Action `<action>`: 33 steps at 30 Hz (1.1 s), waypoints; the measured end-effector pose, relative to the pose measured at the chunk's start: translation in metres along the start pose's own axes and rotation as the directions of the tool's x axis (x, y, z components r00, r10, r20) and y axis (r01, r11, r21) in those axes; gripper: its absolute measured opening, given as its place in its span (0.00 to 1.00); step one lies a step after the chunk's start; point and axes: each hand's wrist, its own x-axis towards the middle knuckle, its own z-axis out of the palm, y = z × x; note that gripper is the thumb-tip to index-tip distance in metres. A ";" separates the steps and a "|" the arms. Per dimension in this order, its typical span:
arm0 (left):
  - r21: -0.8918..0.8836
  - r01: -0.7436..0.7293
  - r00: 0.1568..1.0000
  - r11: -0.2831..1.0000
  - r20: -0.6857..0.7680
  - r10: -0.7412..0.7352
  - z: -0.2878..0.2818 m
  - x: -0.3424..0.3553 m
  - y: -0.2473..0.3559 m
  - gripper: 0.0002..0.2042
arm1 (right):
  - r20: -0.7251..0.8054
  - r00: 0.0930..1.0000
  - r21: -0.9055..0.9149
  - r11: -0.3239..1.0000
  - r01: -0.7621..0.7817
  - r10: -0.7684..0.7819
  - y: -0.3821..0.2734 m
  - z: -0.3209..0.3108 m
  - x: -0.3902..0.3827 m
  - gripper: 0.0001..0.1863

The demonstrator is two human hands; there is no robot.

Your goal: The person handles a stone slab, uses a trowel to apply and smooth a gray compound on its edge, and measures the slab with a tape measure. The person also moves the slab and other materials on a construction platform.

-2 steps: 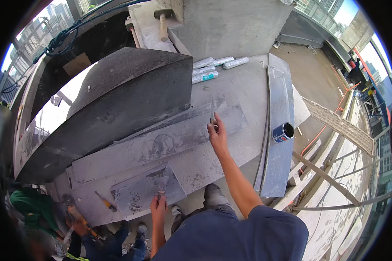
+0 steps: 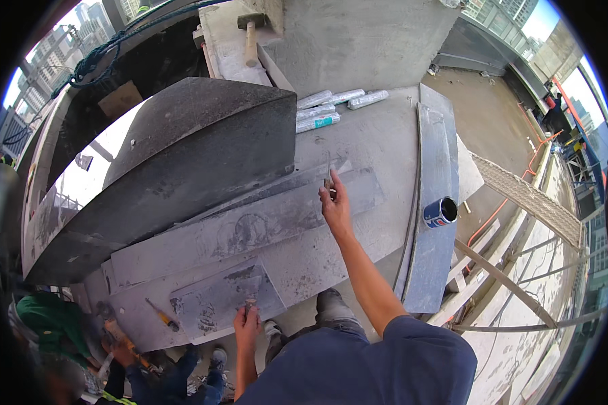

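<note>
My left hand (image 2: 248, 324) is closed on the handle of a putty knife (image 2: 251, 285), its flat blade over a grey slab (image 2: 203, 304) smeared with dark paste. My right hand (image 2: 336, 206) is raised above a long grey stone strip (image 2: 182, 250), with its fingers closed round a thin-bladed tool (image 2: 329, 174). That blade is turned nearly edge-on, so its exact kind is hard to tell. A screwdriver-like tool with a yellow handle (image 2: 163, 315) lies left of the smeared slab.
A large dark curved stone block (image 2: 203, 145) stands at the left. Foil-wrapped tubes (image 2: 317, 121) lie at the back, near a mallet (image 2: 251, 47). An open blue can (image 2: 440, 212) stands on slabs (image 2: 434, 263) at the right. A co-worker's hand (image 2: 123, 352) is at lower left.
My right hand has shifted slightly up and to the left with its tool. The left hand stays over the slab.
</note>
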 end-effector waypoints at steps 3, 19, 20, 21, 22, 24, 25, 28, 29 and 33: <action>-0.004 0.019 0.999 1.000 -0.040 -0.019 0.059 0.006 0.020 0.09 | 0.027 0.982 -0.268 0.945 0.187 -0.186 -0.015 0.019 0.128 0.33; -0.122 0.050 0.920 0.991 -0.381 -0.094 0.141 0.029 0.051 0.07 | 0.014 0.927 -0.503 0.798 0.331 -0.375 0.009 0.115 0.421 0.36; -0.120 0.050 0.921 0.991 -0.379 -0.093 0.141 0.029 0.050 0.07 | 0.055 0.969 -0.563 0.794 0.230 -0.241 0.021 0.101 0.416 0.36; -0.118 0.049 0.920 0.992 -0.380 -0.091 0.139 0.028 0.050 0.07 | 0.037 0.915 -0.511 0.779 0.363 -0.402 0.021 0.087 0.421 0.36; -0.105 0.034 0.922 0.994 -0.380 -0.072 0.139 0.027 0.050 0.07 | 0.006 0.877 -0.482 0.767 0.424 -0.480 0.012 0.075 0.428 0.36; -0.128 0.058 0.907 0.990 -0.407 -0.106 0.139 0.023 0.049 0.07 | -0.132 0.782 -0.434 0.745 0.506 -0.609 -0.027 0.057 0.448 0.36; -0.121 0.066 0.899 0.991 -0.423 -0.111 0.140 0.021 0.050 0.07 | -0.231 0.685 -0.414 0.707 0.574 -0.691 -0.060 0.051 0.473 0.35; -0.083 0.088 0.897 0.993 -0.427 -0.115 0.144 0.019 0.050 0.07 | -0.383 0.704 -0.296 0.802 0.519 -0.598 -0.143 0.058 0.529 0.35; -0.101 0.056 0.900 0.993 -0.425 -0.093 0.147 0.020 0.051 0.07 | -0.339 0.755 -0.269 0.826 0.494 -0.562 -0.157 0.071 0.539 0.35; -0.119 0.014 0.910 0.993 -0.409 -0.062 0.155 0.030 0.052 0.07 | -0.258 0.768 -0.442 0.779 0.445 -0.586 -0.089 0.108 0.489 0.33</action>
